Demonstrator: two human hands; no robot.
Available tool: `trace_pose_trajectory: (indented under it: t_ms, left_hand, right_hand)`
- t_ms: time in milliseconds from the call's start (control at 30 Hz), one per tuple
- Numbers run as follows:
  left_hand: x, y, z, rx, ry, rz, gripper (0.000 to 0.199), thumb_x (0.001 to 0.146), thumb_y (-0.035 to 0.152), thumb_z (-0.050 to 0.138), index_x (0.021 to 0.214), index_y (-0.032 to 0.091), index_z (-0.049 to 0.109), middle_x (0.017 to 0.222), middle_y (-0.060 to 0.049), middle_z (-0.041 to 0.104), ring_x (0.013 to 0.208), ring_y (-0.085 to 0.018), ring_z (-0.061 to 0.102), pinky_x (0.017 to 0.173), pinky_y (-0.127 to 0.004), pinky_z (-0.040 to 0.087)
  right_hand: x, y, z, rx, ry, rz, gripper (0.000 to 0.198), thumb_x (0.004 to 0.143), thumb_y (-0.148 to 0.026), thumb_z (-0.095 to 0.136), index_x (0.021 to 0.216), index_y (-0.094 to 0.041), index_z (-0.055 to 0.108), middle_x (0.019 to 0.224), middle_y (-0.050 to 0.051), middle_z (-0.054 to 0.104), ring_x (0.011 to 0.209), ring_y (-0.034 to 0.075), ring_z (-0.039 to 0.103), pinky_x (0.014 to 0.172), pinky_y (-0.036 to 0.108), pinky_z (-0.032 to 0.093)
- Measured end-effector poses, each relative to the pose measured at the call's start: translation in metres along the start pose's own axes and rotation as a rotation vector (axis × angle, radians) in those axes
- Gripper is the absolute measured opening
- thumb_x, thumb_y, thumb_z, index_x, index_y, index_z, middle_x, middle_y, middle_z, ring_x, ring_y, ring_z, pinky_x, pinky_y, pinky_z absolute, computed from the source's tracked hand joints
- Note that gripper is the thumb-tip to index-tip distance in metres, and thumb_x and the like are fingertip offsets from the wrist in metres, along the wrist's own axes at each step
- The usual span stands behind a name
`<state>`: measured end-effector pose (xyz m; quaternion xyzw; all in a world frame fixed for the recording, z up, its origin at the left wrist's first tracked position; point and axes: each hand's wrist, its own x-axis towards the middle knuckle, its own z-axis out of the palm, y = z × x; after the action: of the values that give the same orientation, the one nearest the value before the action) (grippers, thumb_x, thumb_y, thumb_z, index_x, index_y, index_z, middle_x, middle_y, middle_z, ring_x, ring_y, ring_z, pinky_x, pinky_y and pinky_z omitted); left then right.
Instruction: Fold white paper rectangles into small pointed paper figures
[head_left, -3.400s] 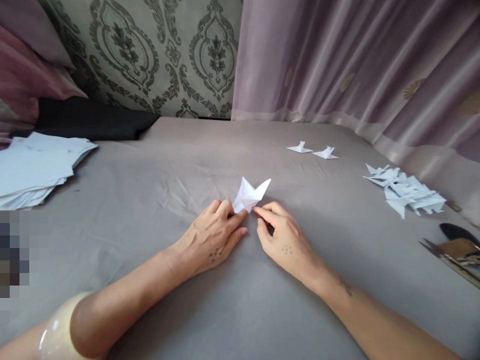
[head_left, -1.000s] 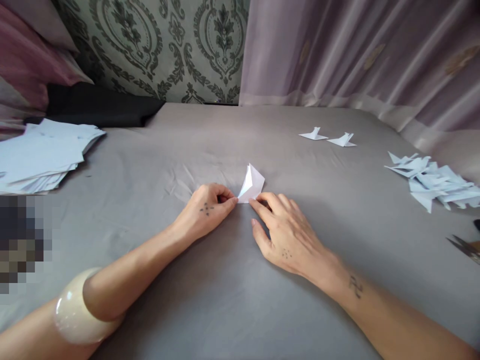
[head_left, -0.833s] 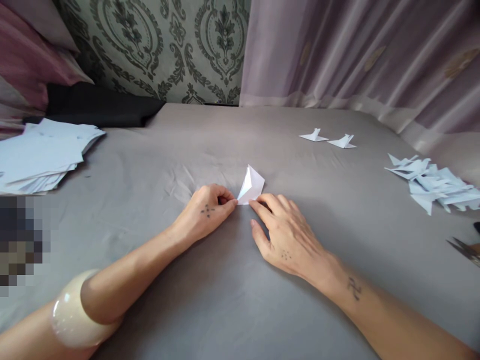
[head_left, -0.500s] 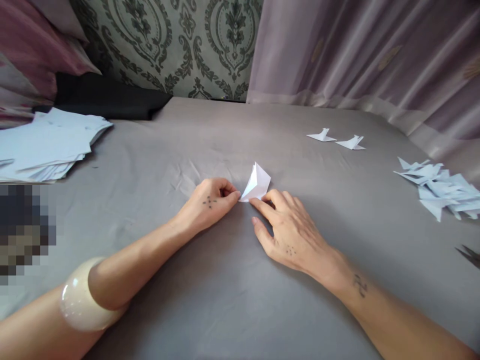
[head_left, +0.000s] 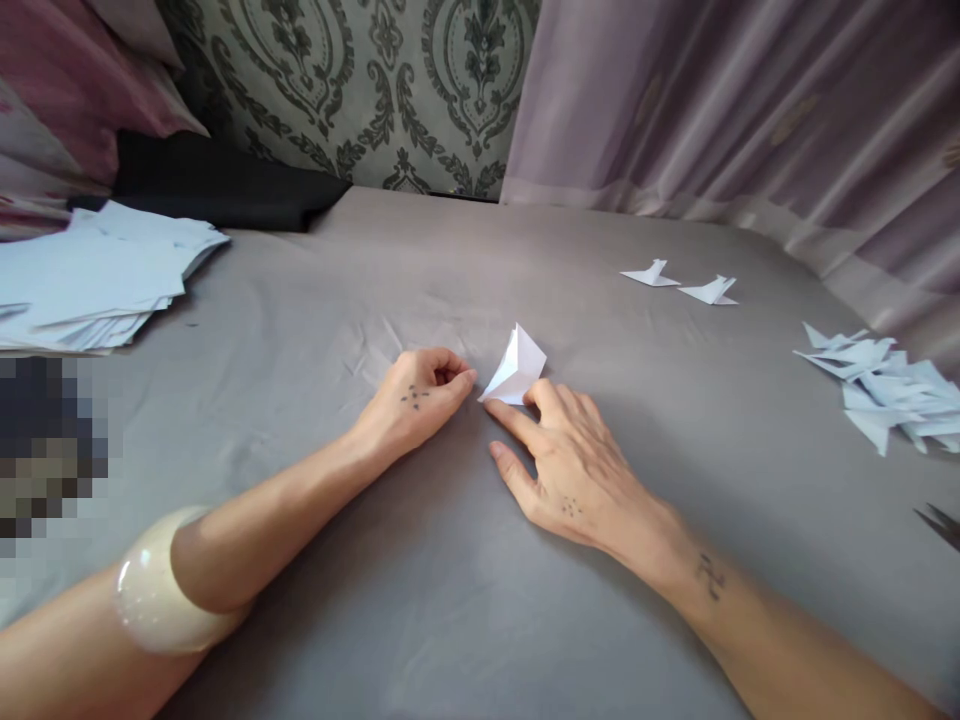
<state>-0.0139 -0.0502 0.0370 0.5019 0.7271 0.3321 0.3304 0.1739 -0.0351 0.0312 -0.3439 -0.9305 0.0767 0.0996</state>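
Observation:
A small folded piece of white paper (head_left: 517, 368) lies on the grey cloth in the middle, its pointed flap turned upward. My right hand (head_left: 581, 465) rests on the cloth with its index fingertip pressing the paper's near left corner. The other right fingers touch or sit close to its right edge, and the thumb is spread away. Just left of the paper is my left hand (head_left: 420, 398), thumb and index fingertips pinched together, a narrow gap from the paper's corner. Nothing shows between those fingertips.
Two folded paper birds (head_left: 709, 290) stand at the back right. A heap of folded white paper pieces (head_left: 889, 385) lies at the right, with dark scissor tips (head_left: 937, 522) nearer me. White sheets (head_left: 97, 270) are stacked at the left beside a black cloth (head_left: 232, 190).
My left fingertips have come off the paper's left corner, slightly leftward. My right index finger has slid left along the near edge to that corner.

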Motion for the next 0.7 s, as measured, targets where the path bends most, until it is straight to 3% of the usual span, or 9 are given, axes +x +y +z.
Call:
trace_pose_trajectory:
  t_ms: [167, 500, 700]
  left_hand:
    - [-0.001, -0.003, 0.001, 0.016, 0.009, 0.030, 0.024, 0.080, 0.039, 0.057, 0.077, 0.018, 0.067, 0.064, 0.002, 0.061, 0.058, -0.012, 0.052, 0.053, -0.023, 0.038]
    - [-0.007, -0.002, -0.003, 0.111, -0.006, 0.104, 0.024, 0.082, 0.037, 0.054, 0.079, 0.017, 0.068, 0.062, 0.001, 0.060, 0.058, -0.013, 0.053, 0.055, -0.024, 0.039]
    - [-0.009, -0.002, 0.001, 0.171, 0.126, 0.376, 0.020, 0.085, 0.031, 0.053, 0.090, 0.020, 0.068, 0.085, -0.002, 0.065, 0.069, -0.013, 0.054, 0.067, -0.025, 0.044]
  right_hand:
    - [-0.004, 0.005, -0.003, 0.071, 0.025, -0.027, 0.041, 0.092, -0.029, 0.044, 0.129, -0.018, 0.057, 0.105, 0.010, 0.056, 0.096, 0.024, 0.051, 0.088, 0.042, 0.041]
    - [-0.011, 0.012, -0.004, 0.201, 0.098, 0.031, 0.028, 0.088, -0.015, 0.043, 0.106, -0.014, 0.065, 0.102, 0.010, 0.061, 0.091, 0.021, 0.058, 0.080, 0.035, 0.050]
    - [-0.010, 0.030, 0.003, 0.323, 0.301, 0.177, 0.030, 0.082, -0.004, 0.041, 0.092, -0.015, 0.067, 0.098, 0.007, 0.066, 0.081, 0.015, 0.062, 0.078, 0.028, 0.049]
